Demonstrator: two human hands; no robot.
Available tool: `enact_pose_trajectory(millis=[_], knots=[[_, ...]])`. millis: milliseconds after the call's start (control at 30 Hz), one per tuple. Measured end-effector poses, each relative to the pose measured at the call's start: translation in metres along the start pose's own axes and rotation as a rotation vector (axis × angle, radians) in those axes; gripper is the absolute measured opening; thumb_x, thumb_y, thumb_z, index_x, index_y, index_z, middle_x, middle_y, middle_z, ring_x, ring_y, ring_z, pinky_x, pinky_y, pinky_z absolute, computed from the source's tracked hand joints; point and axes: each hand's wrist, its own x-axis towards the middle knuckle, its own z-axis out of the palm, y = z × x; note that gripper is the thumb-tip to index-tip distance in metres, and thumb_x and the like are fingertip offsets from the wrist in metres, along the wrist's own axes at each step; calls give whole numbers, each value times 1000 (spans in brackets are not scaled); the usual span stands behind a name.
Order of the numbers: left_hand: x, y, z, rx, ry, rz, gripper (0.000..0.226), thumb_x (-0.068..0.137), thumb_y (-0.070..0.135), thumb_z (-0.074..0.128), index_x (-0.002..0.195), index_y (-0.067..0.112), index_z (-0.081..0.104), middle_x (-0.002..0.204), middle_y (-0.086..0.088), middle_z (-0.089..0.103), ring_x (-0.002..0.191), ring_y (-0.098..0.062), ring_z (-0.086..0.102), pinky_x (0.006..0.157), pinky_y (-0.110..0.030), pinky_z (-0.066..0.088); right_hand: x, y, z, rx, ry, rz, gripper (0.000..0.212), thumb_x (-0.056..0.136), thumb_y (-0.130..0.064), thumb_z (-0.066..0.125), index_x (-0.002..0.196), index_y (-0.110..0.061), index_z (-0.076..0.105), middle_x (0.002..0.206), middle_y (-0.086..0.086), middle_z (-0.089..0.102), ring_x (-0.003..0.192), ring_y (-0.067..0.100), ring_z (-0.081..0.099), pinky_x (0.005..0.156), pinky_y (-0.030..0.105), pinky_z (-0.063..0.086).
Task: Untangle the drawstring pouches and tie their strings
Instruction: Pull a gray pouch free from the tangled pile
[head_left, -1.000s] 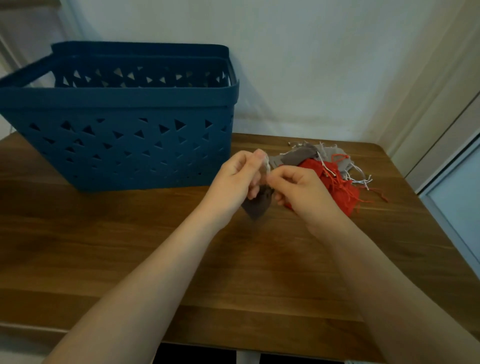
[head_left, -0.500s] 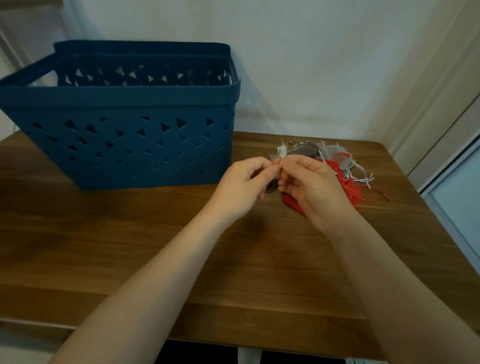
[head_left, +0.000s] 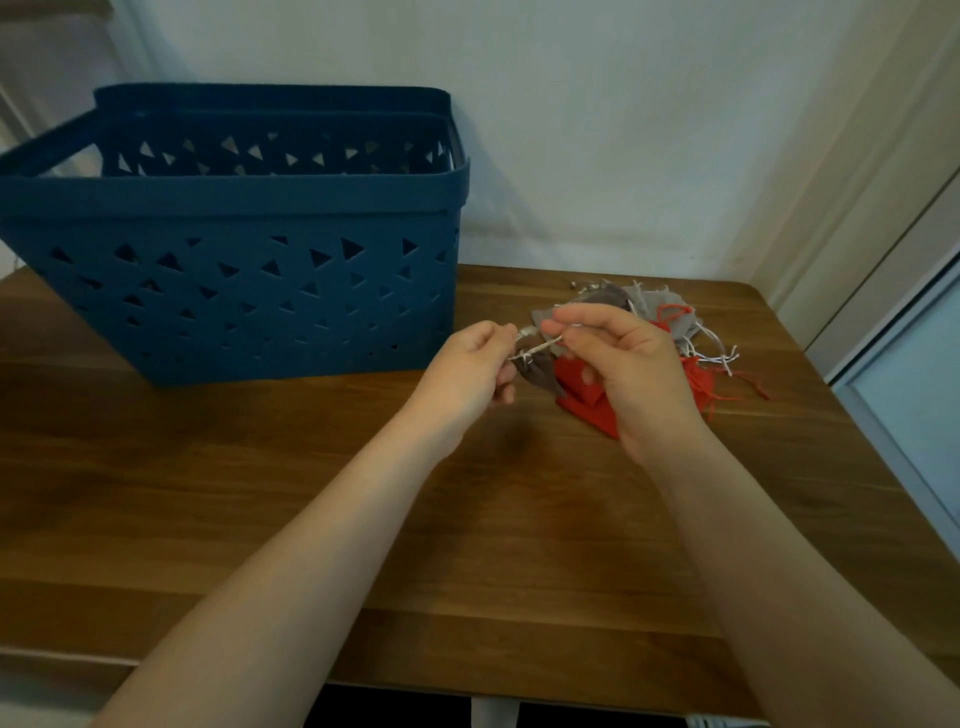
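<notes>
A small brown-grey drawstring pouch (head_left: 537, 375) hangs just above the table between my hands. Its pale string (head_left: 540, 345) runs taut between them. My left hand (head_left: 467, 371) pinches one end of the string; my right hand (head_left: 623, 364) pinches the other end, fingers curled. Behind and under my right hand lies a tangle of pouches: a red pouch (head_left: 587, 400), grey pouches (head_left: 623, 301) and loose white and red strings (head_left: 717, 356).
A large dark blue perforated basket (head_left: 234, 291) stands on the left of the wooden table (head_left: 260, 493), close to my left hand. The table's right edge and a pale wall and door frame lie beyond the pouch pile.
My hands have drawn slightly apart, stretching the pale string between them. The brown-grey pouch, earlier mostly hidden behind my fingers, now hangs visibly below the string.
</notes>
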Motion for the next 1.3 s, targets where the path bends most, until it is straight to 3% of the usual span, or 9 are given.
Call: enact_pose_trajectory(millis=[100, 233, 500, 700, 833, 900, 1033, 1100, 1300], knots=[[-1, 0, 2, 171, 8, 125, 28, 100, 25, 39, 76, 13, 48, 59, 4, 40, 53, -10, 39, 55, -27, 35, 3, -2, 2, -79, -40, -59, 25, 91, -3, 53, 101, -21, 67, 98, -5, 72, 95, 2, 65, 77, 18, 49], [-1, -2, 4, 500, -24, 290, 28, 99, 20, 39, 76, 8, 49, 67, -3, 48, 60, -15, 43, 55, -28, 32, 7, -4, 8, -147, -104, -77, 28, 93, -4, 50, 106, -24, 66, 105, -6, 71, 106, 5, 62, 99, 32, 45], [-5, 2, 5, 464, -132, 356, 32, 98, 14, 36, 68, 19, 47, 63, 4, 49, 58, -9, 45, 59, -30, 37, 6, -6, 11, -80, -180, -40, 30, 92, 1, 49, 106, -20, 65, 105, -4, 70, 100, 6, 65, 78, 19, 53], [-5, 1, 5, 432, -165, 374, 30, 100, 21, 39, 74, 22, 54, 63, 8, 50, 54, -2, 47, 56, -25, 37, 5, -10, 15, -71, -217, -55, 31, 93, 0, 48, 111, -20, 64, 106, -6, 70, 102, 5, 64, 79, 19, 52], [-5, 1, 3, 314, -130, 325, 29, 100, 24, 38, 79, 31, 56, 62, 10, 51, 52, 1, 48, 57, -20, 37, 1, -10, 14, -195, -183, -150, 59, 91, -1, 51, 141, -27, 33, 109, -12, 63, 105, -1, 60, 88, 16, 49], [-4, 0, 3, 210, -82, 274, 29, 100, 24, 40, 77, 27, 57, 56, 11, 48, 52, -4, 44, 59, -30, 38, 1, -6, 12, -335, -111, -176, 68, 90, -3, 55, 145, -26, 24, 111, -15, 58, 101, -2, 59, 86, 14, 49], [-4, 2, 1, 87, -39, 210, 31, 98, 22, 45, 68, 22, 53, 50, 14, 48, 51, -4, 43, 57, -27, 37, 4, 5, 8, -520, -71, -167, 38, 90, -10, 58, 126, -19, 54, 102, -13, 63, 96, -2, 59, 88, 21, 50], [-6, 2, -1, 33, -70, 173, 27, 98, 23, 46, 72, 18, 55, 54, 10, 48, 52, -7, 45, 54, -22, 39, 5, 4, 4, -562, -102, -169, 26, 91, -13, 57, 115, -21, 63, 97, -12, 66, 91, -4, 59, 82, 13, 48], [-6, 4, -2, -74, -107, 52, 26, 96, 27, 50, 73, 16, 57, 59, 4, 54, 55, -10, 49, 61, -27, 40, 9, -5, 1, -742, -81, -322, 12, 87, -13, 62, 82, -25, 60, 80, -18, 53, 73, -3, 49, 64, 6, 36]])
